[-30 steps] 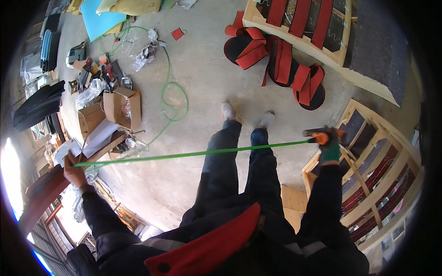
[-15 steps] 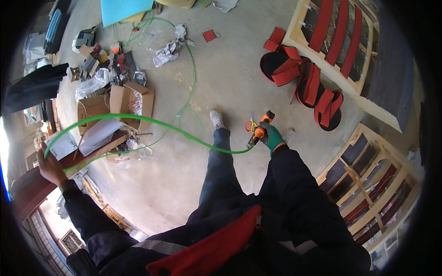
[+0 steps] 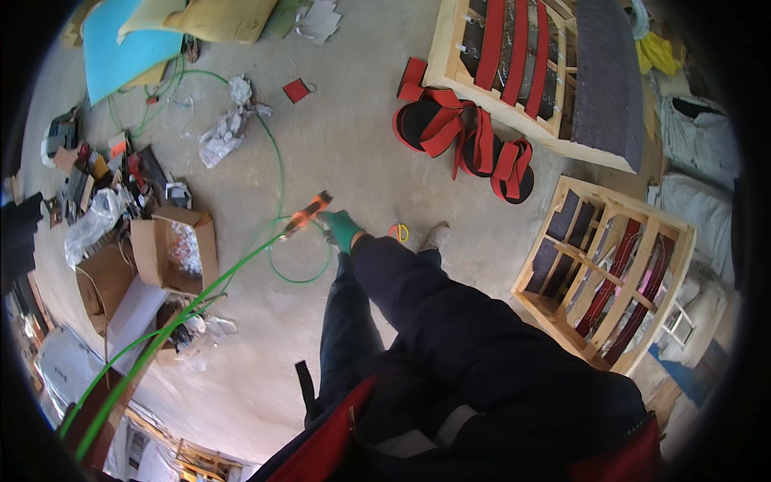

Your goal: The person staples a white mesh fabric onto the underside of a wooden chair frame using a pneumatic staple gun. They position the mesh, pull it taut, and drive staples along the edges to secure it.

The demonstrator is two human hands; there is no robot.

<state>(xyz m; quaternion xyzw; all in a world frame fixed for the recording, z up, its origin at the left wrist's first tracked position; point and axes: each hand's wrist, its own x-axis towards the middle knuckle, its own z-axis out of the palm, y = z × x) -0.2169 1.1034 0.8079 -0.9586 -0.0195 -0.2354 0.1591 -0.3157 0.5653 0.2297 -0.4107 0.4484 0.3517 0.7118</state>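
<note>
My right hand (image 3: 343,230), in a green glove, is closed around an orange pneumatic staple gun (image 3: 305,215), which is blurred and held out in front of my legs. A green air hose (image 3: 193,307) is joined to the tool's near end and stretches taut down to the lower left edge. My left hand is out of the picture. On the floor to the right of the gloved hand, close to my shoe, lie yellow-and-red scissors (image 3: 398,230).
Rolls of red webbing (image 3: 474,149) lie beside a wooden frame (image 3: 554,136) strapped with red bands. Another slatted wooden frame (image 3: 562,321) stands at right. Left are an open cardboard box (image 3: 148,253), scattered tools and crumpled plastic (image 3: 221,140). More hose (image 3: 279,161) trails across the floor.
My right hand has swung left with the staple gun, away from the scissors. My left hand, which held the hose, has left the view. The view has turned to the right.
</note>
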